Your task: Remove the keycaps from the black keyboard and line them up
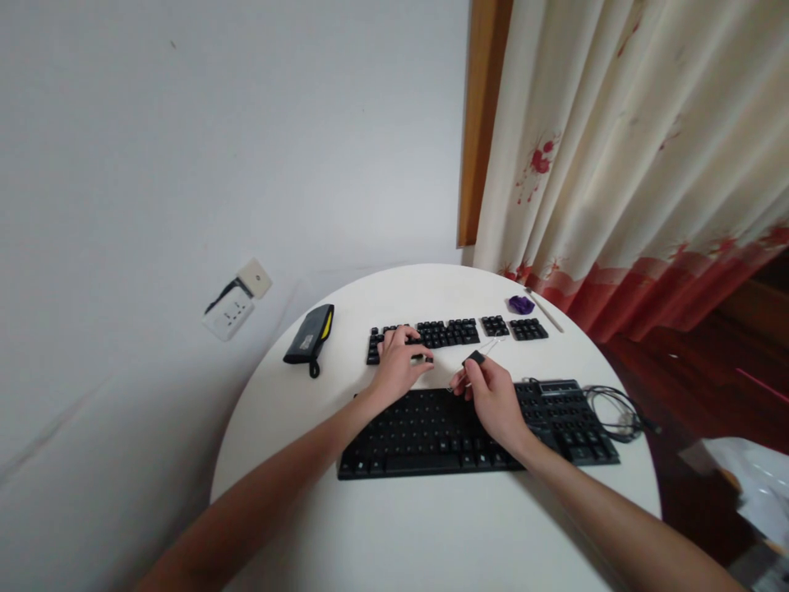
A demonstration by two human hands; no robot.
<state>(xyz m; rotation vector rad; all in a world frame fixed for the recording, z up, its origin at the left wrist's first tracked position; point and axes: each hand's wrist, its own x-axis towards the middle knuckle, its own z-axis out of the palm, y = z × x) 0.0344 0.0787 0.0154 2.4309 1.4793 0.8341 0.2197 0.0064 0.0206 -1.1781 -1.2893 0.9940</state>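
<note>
A black keyboard (431,434) lies on the white table, with many keys of its upper left and middle part stripped of their caps. Behind it stand rows of loose black keycaps (447,333). My left hand (398,362) is over the left end of these rows, thumb and forefinger closed on what looks like a small dark keycap, partly hidden by the fingers. Above the keyboard's middle, my right hand (490,395) grips the black handle of a wire keycap puller (474,358). Its thin wires point away toward the keycaps.
At the left rests a dark zip pouch (310,335) with a yellow patch. A crumpled purple cloth (521,305) and a thin brush (546,311) are at the back right. The coiled cable (616,413) reaches the table's right edge. A wall and curtain (579,164) border the table.
</note>
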